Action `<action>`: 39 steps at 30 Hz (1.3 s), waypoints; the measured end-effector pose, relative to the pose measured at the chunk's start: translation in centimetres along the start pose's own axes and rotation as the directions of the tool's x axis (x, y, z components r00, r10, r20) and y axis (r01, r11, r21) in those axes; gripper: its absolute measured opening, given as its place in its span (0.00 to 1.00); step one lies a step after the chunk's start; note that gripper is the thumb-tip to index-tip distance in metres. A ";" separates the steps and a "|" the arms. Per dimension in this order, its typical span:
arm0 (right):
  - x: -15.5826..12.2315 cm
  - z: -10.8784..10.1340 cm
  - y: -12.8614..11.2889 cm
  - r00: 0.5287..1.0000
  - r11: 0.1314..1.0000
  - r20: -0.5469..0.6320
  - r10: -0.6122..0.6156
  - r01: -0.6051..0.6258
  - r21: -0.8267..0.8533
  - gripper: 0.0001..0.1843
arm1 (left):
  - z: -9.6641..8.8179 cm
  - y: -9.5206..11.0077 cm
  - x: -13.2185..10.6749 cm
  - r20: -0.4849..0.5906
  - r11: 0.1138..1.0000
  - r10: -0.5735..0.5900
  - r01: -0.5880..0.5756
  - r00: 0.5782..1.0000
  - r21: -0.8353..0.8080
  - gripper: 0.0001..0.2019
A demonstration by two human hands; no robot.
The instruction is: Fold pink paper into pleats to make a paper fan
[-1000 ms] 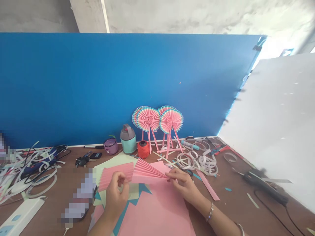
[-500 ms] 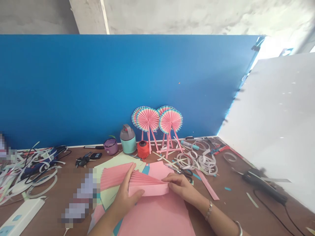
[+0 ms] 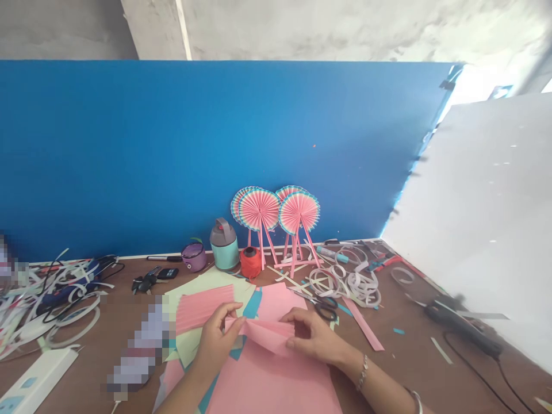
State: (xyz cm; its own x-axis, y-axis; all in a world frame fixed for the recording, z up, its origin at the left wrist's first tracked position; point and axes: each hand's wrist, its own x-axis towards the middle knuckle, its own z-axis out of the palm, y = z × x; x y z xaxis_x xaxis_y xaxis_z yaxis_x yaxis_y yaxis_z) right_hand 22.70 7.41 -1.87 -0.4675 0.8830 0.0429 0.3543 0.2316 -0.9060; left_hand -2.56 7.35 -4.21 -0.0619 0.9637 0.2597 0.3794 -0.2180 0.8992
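Between my hands is a pink pleated paper [image 3: 267,336], its folds gathered into a narrow band. My left hand [image 3: 219,333] pinches its left end between thumb and fingers. At the right end my right hand [image 3: 313,336] grips it the same way. Below lies a large flat pink sheet [image 3: 276,379], on top of blue and pale green sheets [image 3: 194,348]. Another pleated pink piece [image 3: 202,305] rests left of my left hand. Scissors [image 3: 324,309] with black handles lie just beyond my right hand.
Pink paper wheels on stands [image 3: 259,211] rise at the back, beside a red string spool [image 3: 250,263], a teal flask [image 3: 225,251] and a purple pot [image 3: 194,256]. Curled white strips [image 3: 362,287] and a glue gun [image 3: 463,325] lie right. A power strip [image 3: 38,382] sits left.
The pleated paper, fanned open before, is now squeezed into a narrower band and tilted. My left fingers have come down from its top edge, and my right hand has shifted slightly.
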 end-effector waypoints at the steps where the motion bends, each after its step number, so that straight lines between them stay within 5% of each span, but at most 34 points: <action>1: 0.0 0.0 -0.2 1.000 1.000 0.004 -0.002 0.002 -0.008 0.21 | 0.0 0.0 0.0 -0.005 1.000 0.008 -0.008 1.000 0.011 0.12; 7: 0.2 0.5 0.0 0.997 0.994 -0.059 0.047 -0.053 -0.097 0.10 | 0.0 -0.1 0.1 0.011 0.998 0.057 -0.057 0.998 0.023 0.10; 18: 0.4 0.1 0.8 0.996 0.999 -0.080 0.034 -0.034 0.012 0.17 | 0.0 0.3 -0.2 0.083 1.000 0.021 -0.020 0.996 -0.023 0.11; 23: 0.5 -0.1 1.3 0.973 1.000 -0.232 0.013 -0.013 0.005 0.18 | -0.2 0.3 0.1 -0.066 0.984 -0.122 0.112 0.990 -0.142 0.18; 26: 0.5 0.0 1.4 0.905 0.986 -0.410 -0.117 0.055 -0.159 0.17 | -0.4 1.0 0.0 -0.163 0.991 -0.101 0.084 0.982 -0.106 0.17; 29: 0.1 0.7 0.9 0.815 0.861 -0.394 -0.424 0.227 -0.456 0.13 | 0.1 2.2 -0.8 0.033 0.994 -0.070 0.072 0.997 -0.077 0.18; 33: -0.5 2.0 -0.5 0.686 0.528 -0.114 -0.718 0.431 -0.732 0.13 | 1.1 3.6 -2.0 0.369 0.962 -0.151 0.223 0.917 -0.160 0.24; 36: -0.8 2.6 -1.7 0.685 0.416 0.053 -0.727 0.501 -0.759 0.13 | 1.5 4.0 -2.2 0.384 0.953 -0.127 0.220 0.915 -0.208 0.23; 39: -0.8 2.8 -2.5 0.705 0.394 0.119 -0.699 0.519 -0.759 0.11 | 1.5 4.1 -1.9 0.324 0.947 -0.106 0.195 0.940 -0.255 0.18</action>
State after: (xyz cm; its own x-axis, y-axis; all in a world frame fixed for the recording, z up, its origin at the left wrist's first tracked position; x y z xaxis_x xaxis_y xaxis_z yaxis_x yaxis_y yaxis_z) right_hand 19.91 5.00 -0.84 -0.6736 0.4120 0.6136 0.5116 0.8591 -0.0152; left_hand 0.52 4.83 -1.61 0.2008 0.9790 0.0345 0.1122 -0.0580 0.9920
